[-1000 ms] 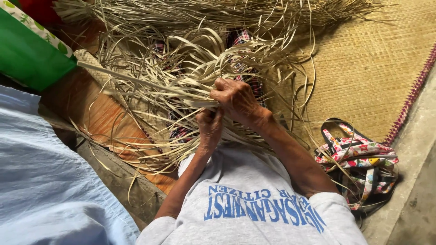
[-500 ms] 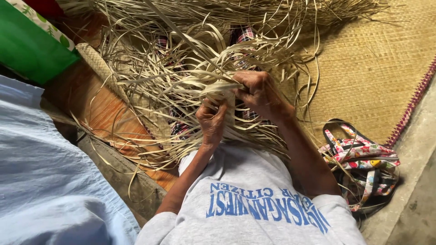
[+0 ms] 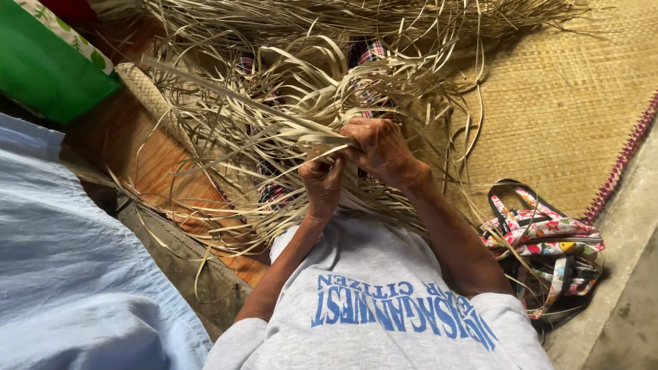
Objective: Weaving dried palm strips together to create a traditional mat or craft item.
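Note:
A tangle of pale dried leaf strips (image 3: 274, 116) lies spread over my lap and the floor in front of me. Both hands meet in the middle of it. My left hand (image 3: 321, 183) pinches a few strips from below, fingers closed. My right hand (image 3: 381, 147) is closed over a flat folded strip (image 3: 325, 140) just above the left hand, and the two hands touch. Checked cloth (image 3: 370, 51) shows through the strips under the pile. My grey printed shirt (image 3: 384, 301) fills the bottom of the view.
A woven straw mat (image 3: 562, 103) with a pink zigzag edge lies at the right, with a floral strap bag (image 3: 548, 240) on its near corner. A rolled woven piece (image 3: 147, 96) rests on an orange-brown board (image 3: 144, 164). Green object (image 3: 48, 75) at top left; light blue cloth (image 3: 68, 274) at the left.
My right hand has shifted a little to the right and up along the strips. The left hand has stayed just under it. The strips around them have been pulled slightly.

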